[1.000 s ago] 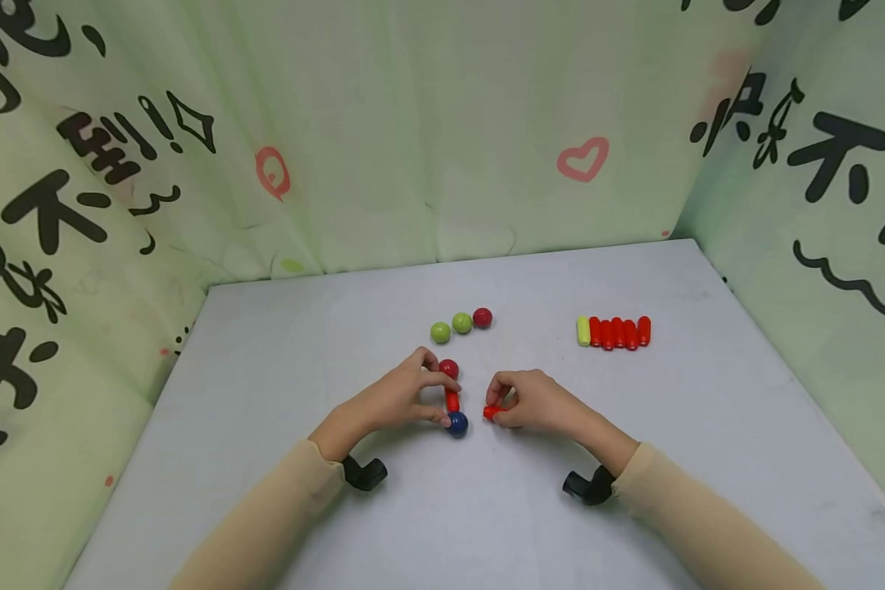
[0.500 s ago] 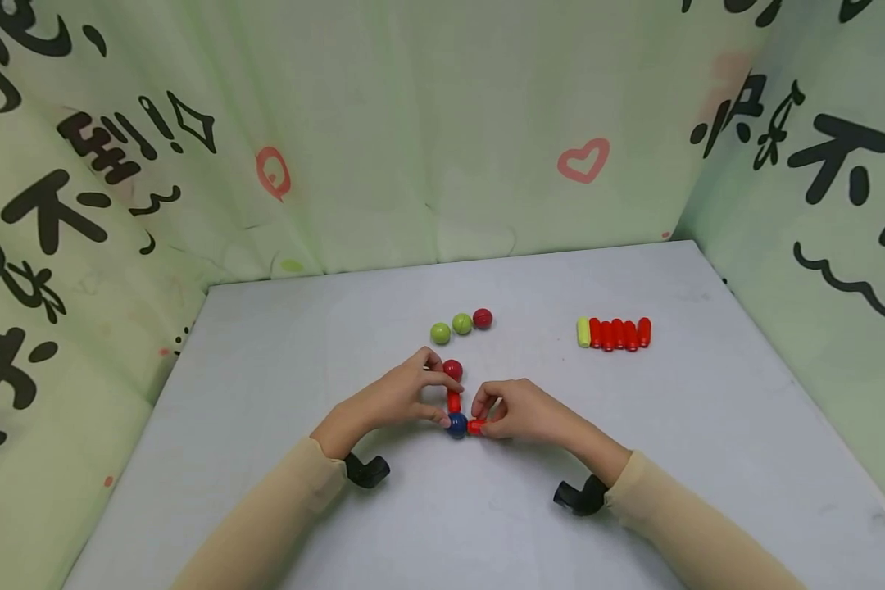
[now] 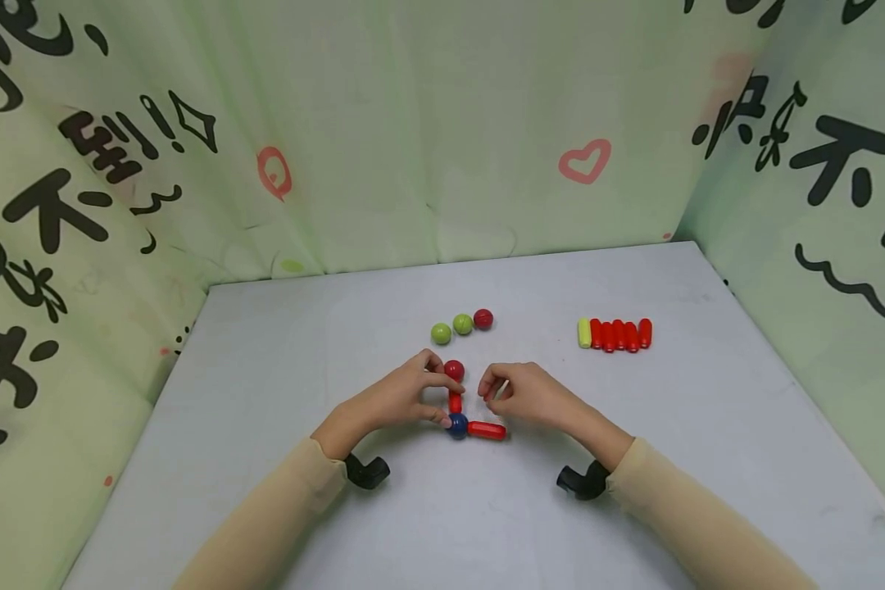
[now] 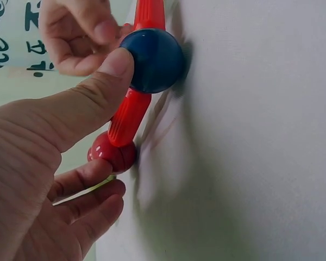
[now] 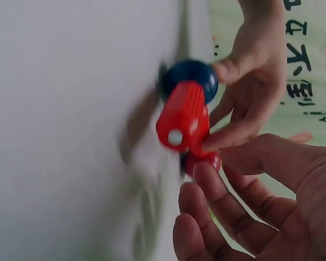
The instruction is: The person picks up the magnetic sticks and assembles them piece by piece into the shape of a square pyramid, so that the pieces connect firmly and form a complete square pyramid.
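My left hand holds a joined piece lying on the table, its thumb pressed on the blue ball and its fingers at the red ball. A red rod links these two balls. From the blue ball a second red rod sticks out to the right, making an L shape in the head view. Its free end shows a pale round tip in the right wrist view. My right hand hovers just behind that rod, fingers loosely bent with nothing between them.
Farther back on the white table lie two green balls and a dark red ball in a slanted row. To the right, a yellow-green rod lies beside several red rods. Printed curtains surround the table.
My right hand brought a red rod leftward to the blue ball, let go of it there, and drew back slightly. The left hand has stayed almost still.
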The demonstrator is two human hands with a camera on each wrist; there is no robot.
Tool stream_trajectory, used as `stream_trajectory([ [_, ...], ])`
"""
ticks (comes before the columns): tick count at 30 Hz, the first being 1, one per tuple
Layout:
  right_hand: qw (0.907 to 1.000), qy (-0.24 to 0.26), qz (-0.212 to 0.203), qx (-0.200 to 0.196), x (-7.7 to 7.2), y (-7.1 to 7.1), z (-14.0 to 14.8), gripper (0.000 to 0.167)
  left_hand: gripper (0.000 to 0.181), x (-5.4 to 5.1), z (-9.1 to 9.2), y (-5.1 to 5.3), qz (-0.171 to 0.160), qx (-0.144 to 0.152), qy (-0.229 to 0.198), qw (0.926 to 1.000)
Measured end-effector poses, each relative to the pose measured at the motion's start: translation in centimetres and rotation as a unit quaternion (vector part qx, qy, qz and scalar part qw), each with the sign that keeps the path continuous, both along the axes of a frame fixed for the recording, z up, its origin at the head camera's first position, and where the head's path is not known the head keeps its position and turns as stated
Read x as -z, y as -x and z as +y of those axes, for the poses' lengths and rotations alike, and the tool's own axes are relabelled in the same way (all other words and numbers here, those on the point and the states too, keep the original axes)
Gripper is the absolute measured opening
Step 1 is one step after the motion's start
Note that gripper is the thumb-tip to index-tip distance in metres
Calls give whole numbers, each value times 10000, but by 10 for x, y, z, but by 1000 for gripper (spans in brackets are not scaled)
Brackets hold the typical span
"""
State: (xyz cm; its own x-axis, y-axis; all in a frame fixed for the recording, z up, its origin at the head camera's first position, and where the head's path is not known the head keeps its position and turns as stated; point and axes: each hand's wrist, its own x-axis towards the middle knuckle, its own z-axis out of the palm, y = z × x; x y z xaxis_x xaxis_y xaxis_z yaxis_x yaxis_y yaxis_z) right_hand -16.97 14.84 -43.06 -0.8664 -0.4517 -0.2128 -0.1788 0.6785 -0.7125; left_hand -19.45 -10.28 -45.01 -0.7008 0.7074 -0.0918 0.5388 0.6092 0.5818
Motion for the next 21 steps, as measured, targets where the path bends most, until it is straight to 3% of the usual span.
stream_trajectory([
  [4, 9990, -228, 250, 293, 1, 16, 6, 16, 46, -1, 0, 0, -7, 0, 16, 10000],
  [12, 9946, -519, 498, 752, 10, 44, 9, 39, 47, 1, -1, 0, 53, -6, 88, 9999],
  [18, 9904, -752, 697, 922, 17, 57, 5, 57, 47, 4, -2, -1, 203, 51, 152, 9997],
  [21, 9875, -835, 749, 1104, 19, 60, 5, 58, 45, 3, -2, -2, 224, 132, 92, 9996],
])
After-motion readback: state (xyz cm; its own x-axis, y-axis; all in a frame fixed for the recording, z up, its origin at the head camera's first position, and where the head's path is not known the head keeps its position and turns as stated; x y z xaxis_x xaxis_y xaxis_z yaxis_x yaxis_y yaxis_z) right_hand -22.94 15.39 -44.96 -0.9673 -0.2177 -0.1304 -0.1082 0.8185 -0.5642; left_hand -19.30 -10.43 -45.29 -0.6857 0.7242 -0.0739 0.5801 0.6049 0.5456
